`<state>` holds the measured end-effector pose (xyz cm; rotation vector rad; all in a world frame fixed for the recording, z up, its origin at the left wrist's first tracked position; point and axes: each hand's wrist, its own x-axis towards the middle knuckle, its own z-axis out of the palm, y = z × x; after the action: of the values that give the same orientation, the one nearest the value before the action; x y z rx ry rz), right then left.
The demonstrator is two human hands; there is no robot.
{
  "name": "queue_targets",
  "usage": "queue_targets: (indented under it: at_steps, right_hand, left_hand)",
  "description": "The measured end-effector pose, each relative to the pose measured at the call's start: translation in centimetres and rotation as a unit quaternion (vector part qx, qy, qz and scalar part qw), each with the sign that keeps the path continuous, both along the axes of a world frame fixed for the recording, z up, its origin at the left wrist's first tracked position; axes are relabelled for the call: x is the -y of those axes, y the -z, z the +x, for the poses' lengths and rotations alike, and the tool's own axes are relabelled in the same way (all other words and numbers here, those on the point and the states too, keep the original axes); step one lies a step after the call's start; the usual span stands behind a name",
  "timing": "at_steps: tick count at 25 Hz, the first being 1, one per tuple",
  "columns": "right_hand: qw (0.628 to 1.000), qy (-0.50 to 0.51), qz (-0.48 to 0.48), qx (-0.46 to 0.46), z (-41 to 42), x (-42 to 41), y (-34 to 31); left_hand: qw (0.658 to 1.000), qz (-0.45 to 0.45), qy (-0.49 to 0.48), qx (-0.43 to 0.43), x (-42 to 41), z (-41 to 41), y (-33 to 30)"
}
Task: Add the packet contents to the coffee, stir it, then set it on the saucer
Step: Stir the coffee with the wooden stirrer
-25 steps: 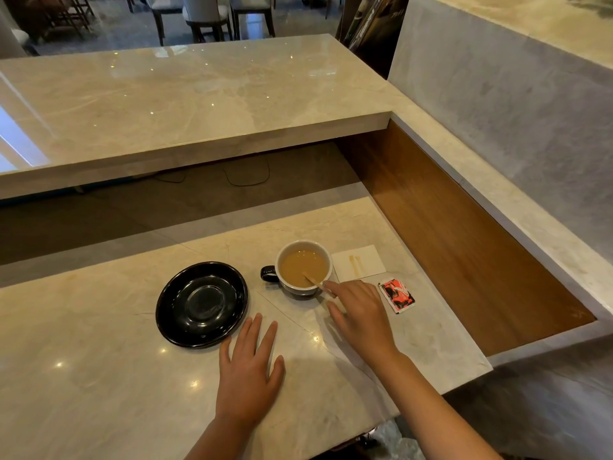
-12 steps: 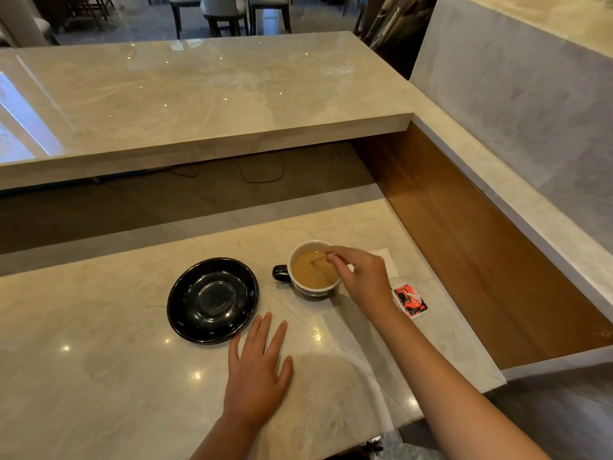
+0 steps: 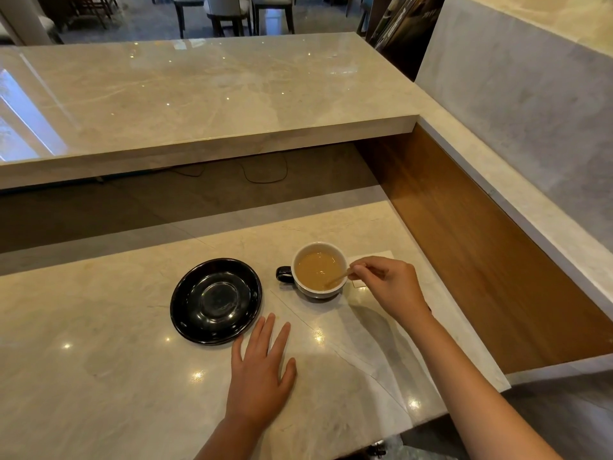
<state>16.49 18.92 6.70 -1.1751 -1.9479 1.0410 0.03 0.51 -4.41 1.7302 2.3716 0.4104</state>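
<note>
Glossy marble counter (image 3: 99, 376). Right hand (image 3: 389, 285) hides most of a white napkin (image 3: 381, 255), pinching a thin wooden stirrer (image 3: 336, 278) dipped in round coffee cup (image 3: 319, 270). Left hand (image 3: 260, 371) flat, fingers spread, near black saucer (image 3: 215, 300).

No legible text, label, brand, number or sign. The dark upright panel (image 3: 399, 26) at the upper right of the frame bears pale markings, too blurred and oblique to read. The cup, saucer and marble tabletop show no print.
</note>
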Motion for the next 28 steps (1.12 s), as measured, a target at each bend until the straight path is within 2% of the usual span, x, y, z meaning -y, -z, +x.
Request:
queue_targets:
  at_steps: [3,6,9,13,16,19,25,28]
  right_hand:
    - [0.997,0.019,-0.04,-0.064,-1.2,1.0,1.1]
    - [0.996,0.046,-0.013,-0.081,-2.5,1.1,1.9]
    - [0.995,0.054,0.07,-0.042,-2.7,0.5,1.7]
    - [0.982,0.016,0.184,0.045,-0.7,0.0,1.4]
    - [0.971,-0.022,0.218,0.092,0.5,0.4,1.3]
    - [0.977,-0.032,0.192,0.087,0.6,1.2,1.1]
    - [0.998,0.0,0.042,-0.038,-1.0,3.3,1.6]
    - [0.997,0.024,0.034,-0.066,-2.2,3.4,2.2]
  left_hand:
    - [1.0,-0.003,-0.001,-0.006,0.0,0.0,0.0]
    - [1.0,-0.006,0.001,-0.012,0.0,0.0,0.1]
    - [1.0,-0.007,0.002,-0.011,0.0,0.0,0.2]
    - [1.0,-0.004,0.002,-0.015,-0.1,0.0,0.2]
    - [1.0,-0.003,0.003,-0.02,-0.1,0.0,0.2]
    - [1.0,-0.001,0.001,-0.019,-0.1,0.0,0.2]
    - [1.0,0.014,0.009,-0.01,-0.1,0.0,-0.1]
    - [1.0,0.013,0.006,-0.008,0.0,0.0,0.0]
